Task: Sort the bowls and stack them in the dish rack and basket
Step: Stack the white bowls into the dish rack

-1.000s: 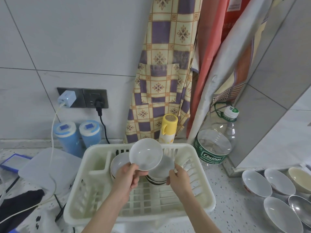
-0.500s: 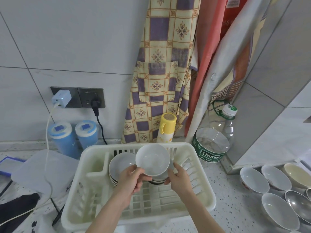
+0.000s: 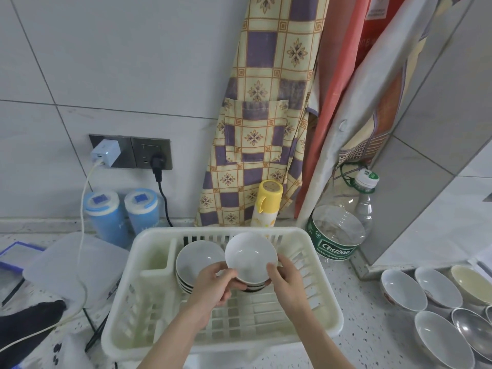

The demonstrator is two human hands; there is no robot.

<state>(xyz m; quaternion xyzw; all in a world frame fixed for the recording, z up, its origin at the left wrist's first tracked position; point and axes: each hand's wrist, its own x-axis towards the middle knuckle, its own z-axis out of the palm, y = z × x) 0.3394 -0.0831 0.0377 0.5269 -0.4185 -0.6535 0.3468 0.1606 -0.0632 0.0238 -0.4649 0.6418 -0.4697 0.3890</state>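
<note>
A cream plastic dish rack (image 3: 316, 304) stands on the speckled counter in front of me. Inside it, at the back, a stack of white bowls (image 3: 195, 262) leans on its left. Beside that stack, a white bowl (image 3: 250, 255) rests on top of a second, dark-rimmed stack. My left hand (image 3: 213, 286) grips this bowl's left rim and my right hand (image 3: 288, 282) grips its right rim. Several loose bowls (image 3: 402, 290) lie on the counter at the right, white ones, a cream one (image 3: 471, 284) and a metal one (image 3: 472, 331).
Behind the rack stand a yellow flask (image 3: 267, 203), a large clear water bottle (image 3: 343, 230) and two blue canisters (image 3: 106, 214). Aprons hang on the tiled wall. A white cable (image 3: 83, 209) runs from the wall socket over a plastic lid (image 3: 66, 265) at the left.
Both hands have carried the white bowl down and to the right, from tilted above the rack onto the right-hand stack. The view has shifted slightly.
</note>
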